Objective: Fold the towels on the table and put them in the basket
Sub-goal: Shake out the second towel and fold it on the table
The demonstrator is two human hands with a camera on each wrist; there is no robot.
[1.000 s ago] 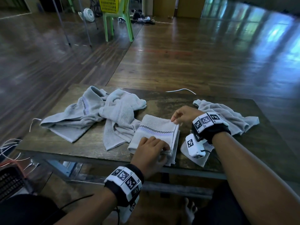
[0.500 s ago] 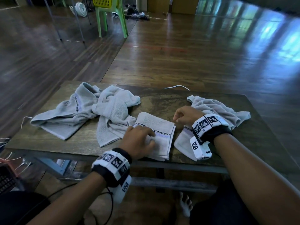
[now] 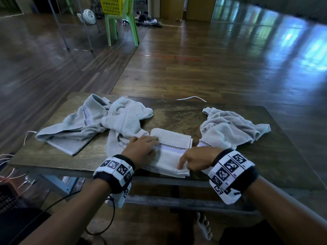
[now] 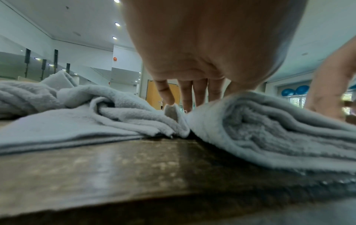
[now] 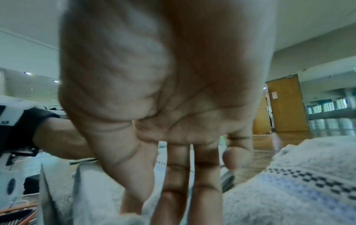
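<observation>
A folded grey towel (image 3: 174,144) with a checkered band lies at the near edge of the wooden table (image 3: 177,117). My left hand (image 3: 150,144) rests flat on its left side, fingers (image 4: 200,97) straight on the fabric. My right hand (image 3: 184,165) presses straight fingers (image 5: 173,190) onto the towel's near right corner. The stacked layers of the folded towel (image 4: 269,129) show in the left wrist view. Two crumpled towels (image 3: 85,128) (image 3: 123,121) lie to the left and another (image 3: 228,128) to the right. A yellow basket (image 3: 113,5) sits on a green chair far off.
The green chair (image 3: 123,27) stands on the wooden floor beyond the table, with a small fan (image 3: 89,15) near it. White wires (image 3: 10,156) hang by the table's left end above a dark crate (image 3: 7,197). My bare foot (image 3: 203,227) is under the table.
My left hand slid from the towel's near edge up its left side. My right hand came from the far right corner to the near right corner.
</observation>
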